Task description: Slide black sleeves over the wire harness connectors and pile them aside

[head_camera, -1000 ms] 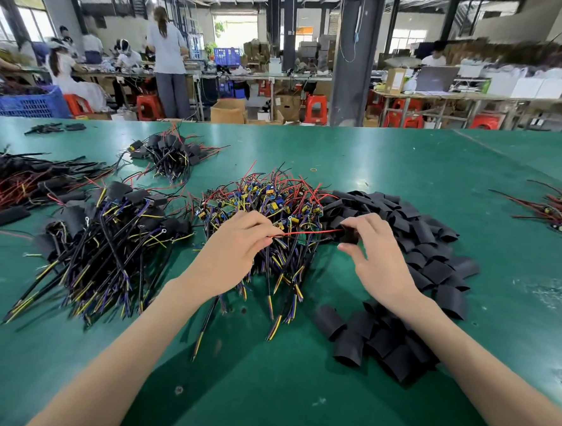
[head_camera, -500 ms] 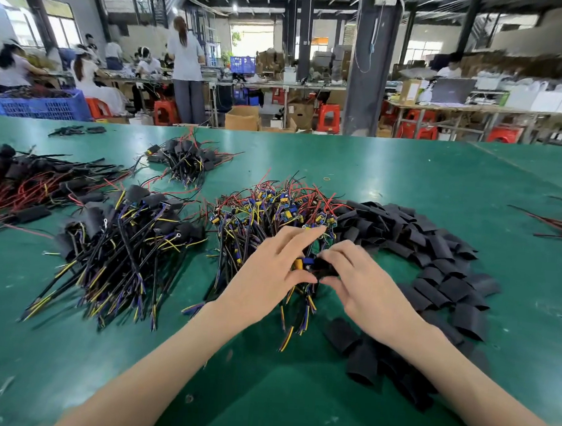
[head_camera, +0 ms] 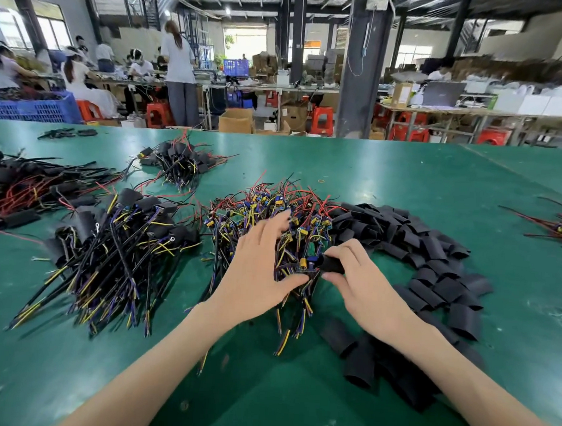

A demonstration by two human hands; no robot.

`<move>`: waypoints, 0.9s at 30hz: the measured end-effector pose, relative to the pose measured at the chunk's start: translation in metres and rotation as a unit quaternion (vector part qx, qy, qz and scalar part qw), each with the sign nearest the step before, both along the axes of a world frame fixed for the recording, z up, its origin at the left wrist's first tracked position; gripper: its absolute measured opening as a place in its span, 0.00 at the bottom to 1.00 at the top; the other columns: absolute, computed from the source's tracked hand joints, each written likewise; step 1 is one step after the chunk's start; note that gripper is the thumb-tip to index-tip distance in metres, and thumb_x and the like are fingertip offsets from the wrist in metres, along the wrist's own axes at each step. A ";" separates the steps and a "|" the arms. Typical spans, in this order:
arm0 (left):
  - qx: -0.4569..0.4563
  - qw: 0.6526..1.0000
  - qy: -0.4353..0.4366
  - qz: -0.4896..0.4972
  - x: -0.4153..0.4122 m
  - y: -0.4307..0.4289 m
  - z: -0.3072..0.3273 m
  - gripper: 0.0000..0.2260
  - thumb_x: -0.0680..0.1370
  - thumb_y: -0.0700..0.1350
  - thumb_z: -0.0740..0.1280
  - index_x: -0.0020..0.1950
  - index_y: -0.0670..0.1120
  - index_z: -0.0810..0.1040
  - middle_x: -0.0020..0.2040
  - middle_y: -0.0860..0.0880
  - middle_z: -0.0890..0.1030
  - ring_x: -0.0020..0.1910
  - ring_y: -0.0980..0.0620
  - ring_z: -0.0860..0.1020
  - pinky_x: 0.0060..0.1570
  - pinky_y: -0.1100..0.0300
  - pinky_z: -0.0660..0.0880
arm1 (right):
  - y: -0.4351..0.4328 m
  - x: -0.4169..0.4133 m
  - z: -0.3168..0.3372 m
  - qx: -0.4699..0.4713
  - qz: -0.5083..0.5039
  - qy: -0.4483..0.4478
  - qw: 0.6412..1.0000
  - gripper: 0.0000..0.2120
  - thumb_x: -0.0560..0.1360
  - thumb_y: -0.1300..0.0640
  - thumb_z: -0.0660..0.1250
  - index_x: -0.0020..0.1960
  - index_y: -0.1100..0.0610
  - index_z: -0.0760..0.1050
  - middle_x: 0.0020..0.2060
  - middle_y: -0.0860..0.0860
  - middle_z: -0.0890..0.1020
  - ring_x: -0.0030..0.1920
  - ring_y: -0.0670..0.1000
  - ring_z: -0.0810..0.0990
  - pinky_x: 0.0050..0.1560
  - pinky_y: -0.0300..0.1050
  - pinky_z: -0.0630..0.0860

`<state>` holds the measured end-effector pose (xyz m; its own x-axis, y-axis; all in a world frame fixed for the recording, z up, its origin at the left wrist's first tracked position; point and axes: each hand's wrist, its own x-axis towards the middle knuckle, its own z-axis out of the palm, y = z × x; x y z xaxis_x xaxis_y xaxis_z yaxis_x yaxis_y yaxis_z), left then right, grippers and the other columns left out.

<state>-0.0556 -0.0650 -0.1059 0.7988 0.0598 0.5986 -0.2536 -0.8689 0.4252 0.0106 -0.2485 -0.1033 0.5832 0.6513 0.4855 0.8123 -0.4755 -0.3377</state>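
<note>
While right hand (head_camera: 364, 283) fingers pinch a black sleeve (head_camera: 330, 264) | left hand (head_camera: 256, 270), fingers spread, steadies harness (head_camera: 303, 263) | sleeve likely light, soft; grip mid-body.

bare green table (head_camera: 407, 174) beyond (open reach), sleeve pile (head_camera: 433, 275) crowding right, sleeved bundle (head_camera: 113, 248) left

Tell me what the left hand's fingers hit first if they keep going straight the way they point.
Probably the pile of unsleeved wire harnesses: the left hand already reaches over it, fingertips pointing up-right into its connectors. Height above is unclear.
</note>
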 end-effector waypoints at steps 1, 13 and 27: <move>-0.016 0.999 0.040 0.003 0.001 0.001 -0.002 0.36 0.69 0.52 0.75 0.72 0.49 0.62 0.61 0.57 0.73 0.56 0.59 0.73 0.68 0.54 0.59 | 0.000 0.000 0.000 0.003 -0.001 0.002 1.000 0.13 0.77 0.61 0.65 0.59 0.65 0.71 0.52 0.56 0.70 0.47 0.56 0.74 0.51 0.53 0.73; -0.344 0.931 0.116 -0.046 0.005 -0.001 0.003 0.32 0.68 0.36 0.76 0.67 0.47 0.65 0.43 0.52 0.84 0.39 0.56 0.79 0.43 0.71 0.74 | -0.002 0.001 0.002 -0.005 0.016 0.013 1.000 0.13 0.77 0.61 0.63 0.61 0.64 0.70 0.53 0.56 0.70 0.48 0.58 0.73 0.53 0.55 0.71; -0.328 0.930 0.134 -0.098 0.001 0.000 0.007 0.07 0.71 0.40 0.74 0.44 0.52 0.83 0.41 0.51 0.85 0.37 0.58 0.79 0.40 0.68 0.75 | -0.005 0.003 0.003 0.017 0.051 -0.002 0.999 0.16 0.75 0.61 0.67 0.62 0.64 0.74 0.52 0.55 0.74 0.49 0.53 0.75 0.54 0.40 0.69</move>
